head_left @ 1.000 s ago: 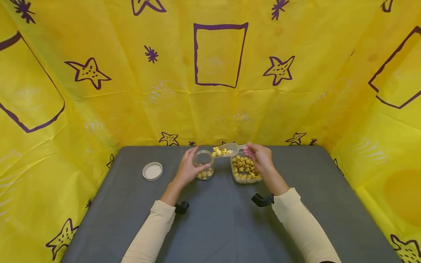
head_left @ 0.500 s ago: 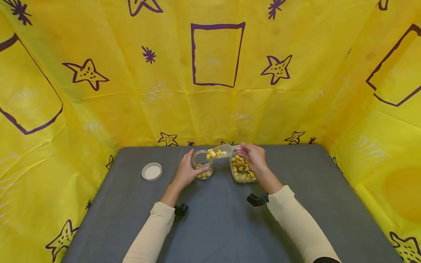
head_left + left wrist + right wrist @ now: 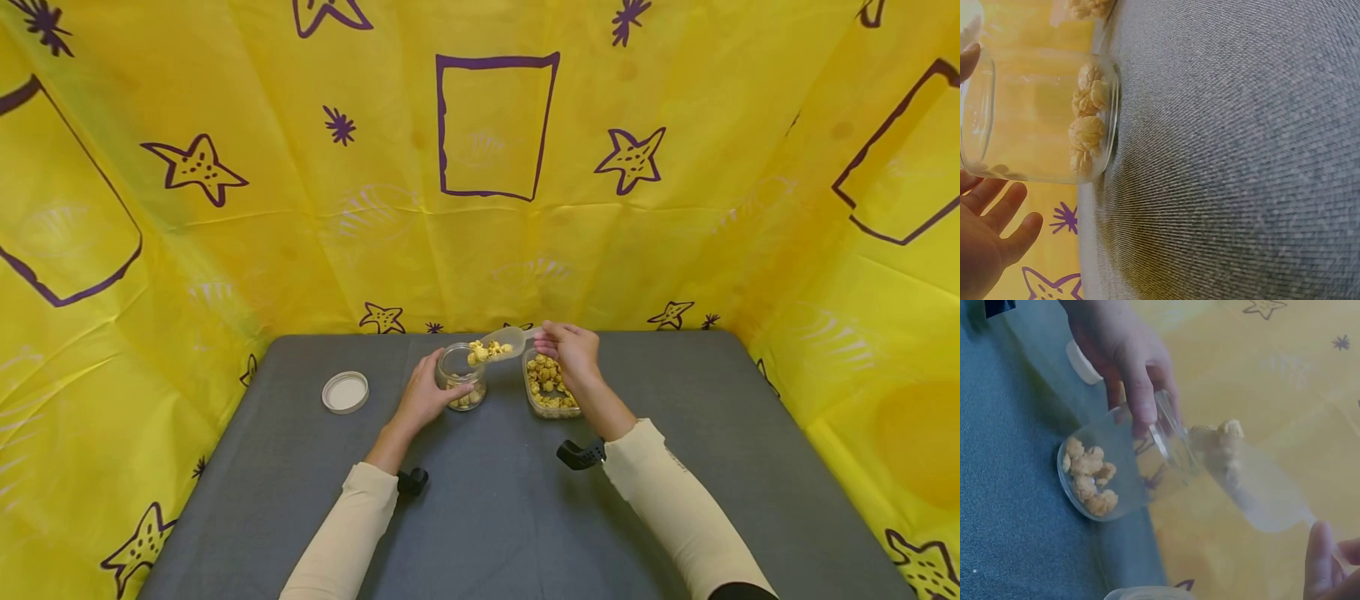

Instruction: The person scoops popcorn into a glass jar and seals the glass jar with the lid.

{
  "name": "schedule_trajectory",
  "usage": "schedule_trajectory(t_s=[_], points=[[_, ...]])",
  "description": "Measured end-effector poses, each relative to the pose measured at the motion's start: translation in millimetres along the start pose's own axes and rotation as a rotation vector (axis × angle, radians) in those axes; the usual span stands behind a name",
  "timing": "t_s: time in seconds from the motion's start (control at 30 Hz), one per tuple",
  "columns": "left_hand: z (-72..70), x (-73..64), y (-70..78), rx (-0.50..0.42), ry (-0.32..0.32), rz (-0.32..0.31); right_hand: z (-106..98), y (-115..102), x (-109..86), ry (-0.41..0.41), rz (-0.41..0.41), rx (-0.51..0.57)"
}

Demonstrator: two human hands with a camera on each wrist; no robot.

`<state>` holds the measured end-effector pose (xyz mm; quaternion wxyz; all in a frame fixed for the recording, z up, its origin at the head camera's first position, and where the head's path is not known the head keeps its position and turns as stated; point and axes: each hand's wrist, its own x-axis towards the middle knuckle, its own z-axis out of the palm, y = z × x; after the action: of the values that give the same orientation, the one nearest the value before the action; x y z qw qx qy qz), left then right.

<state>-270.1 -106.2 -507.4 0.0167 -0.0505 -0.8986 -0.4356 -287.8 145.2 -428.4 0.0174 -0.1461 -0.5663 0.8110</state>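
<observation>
Yellow walls, seemingly cloth, stand behind a grey table.

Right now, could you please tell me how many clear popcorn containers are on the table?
2: the jar, held by the left hand, and the shallow tub to the jar's right, partly hidden by the right hand. No others show.

A clear jar (some popcorn low inside) stands upright, a translucent scoop bearing more at its mouth.
</observation>
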Motion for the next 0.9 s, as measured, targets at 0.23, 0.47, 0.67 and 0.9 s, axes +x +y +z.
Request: schedule_trajectory(t_s=[0.23, 0.47, 0.67, 0.9], points=[[0.9, -0.9, -0.5, -0.02, 0.005, -0.012, 6.1, -1.5, -0.5, 0.002, -0.026, -0.077], [2.0, -1.1, -3.3, -0.034, 0.024, -0.002, 20.3, -1.9, -3.7, 0.003, -0.146, -0.179], [2.5, -1.8, -3.8, -0.032, 0.016, -0.015, 32.5, -0.7, -9.8, -0.004, -0.272, -0.308], [3.1, -1.7, -2.0, -0.037, 0.026, -0.01, 44.0, -2.2, -14.9, -0.03, -0.381, -0.358]])
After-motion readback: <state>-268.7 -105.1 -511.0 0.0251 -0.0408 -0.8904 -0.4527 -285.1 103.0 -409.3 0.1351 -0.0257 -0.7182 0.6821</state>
